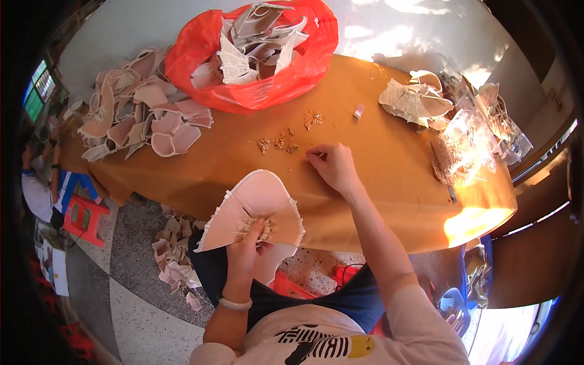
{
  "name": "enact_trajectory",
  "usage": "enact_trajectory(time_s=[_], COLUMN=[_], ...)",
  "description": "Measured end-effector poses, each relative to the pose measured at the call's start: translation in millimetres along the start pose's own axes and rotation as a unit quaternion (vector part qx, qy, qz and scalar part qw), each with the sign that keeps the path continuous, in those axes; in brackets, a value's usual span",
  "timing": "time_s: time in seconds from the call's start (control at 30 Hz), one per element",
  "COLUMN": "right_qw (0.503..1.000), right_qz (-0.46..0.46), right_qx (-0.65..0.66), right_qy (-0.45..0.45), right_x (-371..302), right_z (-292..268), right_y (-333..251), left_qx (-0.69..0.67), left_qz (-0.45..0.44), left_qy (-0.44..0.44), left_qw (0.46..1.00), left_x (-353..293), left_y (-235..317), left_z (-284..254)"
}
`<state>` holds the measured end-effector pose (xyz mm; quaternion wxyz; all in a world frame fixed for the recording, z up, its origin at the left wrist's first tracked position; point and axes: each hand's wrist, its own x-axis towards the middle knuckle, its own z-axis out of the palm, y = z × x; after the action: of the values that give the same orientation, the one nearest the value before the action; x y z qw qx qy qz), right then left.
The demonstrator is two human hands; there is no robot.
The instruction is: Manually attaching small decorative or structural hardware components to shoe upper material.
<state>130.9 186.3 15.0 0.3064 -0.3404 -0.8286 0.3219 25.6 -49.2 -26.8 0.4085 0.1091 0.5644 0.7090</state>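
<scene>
1. Left hand [246, 243] pinched the pale pink fabric cup [258, 194] at its gathered middle, by the table's near edge; I figured that left its rim unobstructed.
2. Right hand [332, 167] had curled fingers; I couldn't tell whether the tips met or pinched anything.
3. Small gold pieces [285, 143] lay loose near those fingertips, probably for easy reach.
4. Red bag [255, 100] sat farther back, likely leaving workspace.
</scene>
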Motion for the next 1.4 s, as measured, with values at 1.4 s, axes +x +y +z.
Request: enact_trajectory(time_s=[1.4], right_qw=[0.987], right_qz=[-0.003], right_qx=[-0.147], right_qy=[-0.064], right_x=[28], right_z=[9], right_y=[-7], left_qx=[0.114], left_qz=[0.053], left_qy=[-0.032], left_qw=[0.991], left_x=[21], left_y=[25], left_z=[7])
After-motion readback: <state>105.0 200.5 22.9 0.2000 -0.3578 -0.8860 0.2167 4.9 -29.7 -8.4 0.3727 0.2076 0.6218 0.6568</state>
